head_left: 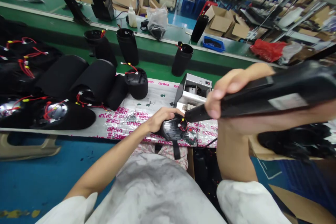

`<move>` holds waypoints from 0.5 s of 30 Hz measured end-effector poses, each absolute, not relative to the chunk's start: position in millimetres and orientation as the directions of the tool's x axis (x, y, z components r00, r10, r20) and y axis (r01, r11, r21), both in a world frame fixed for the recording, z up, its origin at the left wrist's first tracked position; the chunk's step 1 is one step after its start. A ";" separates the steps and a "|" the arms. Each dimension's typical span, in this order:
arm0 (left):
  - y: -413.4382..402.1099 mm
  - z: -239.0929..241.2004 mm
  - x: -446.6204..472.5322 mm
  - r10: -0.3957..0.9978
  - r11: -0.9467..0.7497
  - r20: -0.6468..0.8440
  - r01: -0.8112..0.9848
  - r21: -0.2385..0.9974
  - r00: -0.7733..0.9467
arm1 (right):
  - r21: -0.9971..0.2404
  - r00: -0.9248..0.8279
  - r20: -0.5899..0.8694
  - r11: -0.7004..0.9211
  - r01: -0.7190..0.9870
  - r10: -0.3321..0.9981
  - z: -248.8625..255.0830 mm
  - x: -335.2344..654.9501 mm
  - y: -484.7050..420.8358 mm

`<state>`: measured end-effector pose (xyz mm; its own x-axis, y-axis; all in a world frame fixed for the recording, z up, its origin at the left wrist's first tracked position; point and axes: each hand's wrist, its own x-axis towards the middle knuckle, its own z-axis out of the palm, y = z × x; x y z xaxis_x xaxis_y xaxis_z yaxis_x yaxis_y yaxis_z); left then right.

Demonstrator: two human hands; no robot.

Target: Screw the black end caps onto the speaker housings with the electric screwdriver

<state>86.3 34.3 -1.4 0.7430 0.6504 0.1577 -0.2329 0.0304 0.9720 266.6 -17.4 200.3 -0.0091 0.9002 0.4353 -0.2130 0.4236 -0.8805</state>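
My left hand is closed around the rim of a black cylindrical housing. The housing's glossy ribbed opening faces up, with red and yellow wires at its right side. My right hand grips a long black electric screwdriver from above, which slants down to the left. Its narrow nose reaches the right rim of the housing; the tip itself is hard to make out. A black strap hangs below the housing, over my lap.
Several black fabric-covered housings with red wires crowd the bench at left. More cylinders stand upright, one near the middle. A silver metal box sits just beyond my hands. On the back ledge are a bottle and a blue tray.
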 end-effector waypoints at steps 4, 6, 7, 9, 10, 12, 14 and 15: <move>37.9 6.2 67.0 0.593 0.023 0.188 -0.250 0.968 0.783 | -0.801 0.125 0.565 0.578 -0.154 0.816 183.4 300.8 -23.1; 21.8 4.5 57.0 0.705 -0.031 0.178 -0.220 0.975 0.687 | -0.774 0.172 0.598 0.620 -0.129 0.782 161.0 303.8 -18.3; 9.4 2.4 53.1 0.777 -0.055 0.167 -0.200 0.978 0.606 | -0.749 0.206 0.620 0.649 -0.132 0.757 147.6 301.4 -14.6; -19.5 -2.7 48.6 0.894 -0.080 0.135 -0.145 0.986 0.428 | -0.702 0.256 0.654 0.697 -0.145 0.712 120.2 292.7 -6.8; -33.5 -4.8 48.2 0.927 -0.093 0.125 -0.106 0.990 0.354 | -0.698 0.263 0.656 0.701 -0.147 0.708 108.0 288.0 -3.2; -55.1 -6.5 51.0 0.956 -0.130 0.130 -0.017 0.991 0.262 | -0.704 0.262 0.649 0.694 -0.151 0.714 89.0 281.0 2.7; -63.8 -5.2 57.5 0.958 -0.180 0.164 0.051 0.982 0.237 | -0.716 0.252 0.630 0.675 -0.178 0.735 77.5 278.2 7.4; -63.3 -3.7 61.3 0.954 -0.211 0.189 0.073 0.975 0.231 | -0.727 0.247 0.614 0.659 -0.195 0.750 73.9 278.2 9.7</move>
<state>61.3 -63.3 -3.7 0.2312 0.9544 0.1888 0.0731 -0.2105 0.9749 278.2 9.7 73.9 0.2473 0.7499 0.6136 -0.1948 0.6588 -0.7267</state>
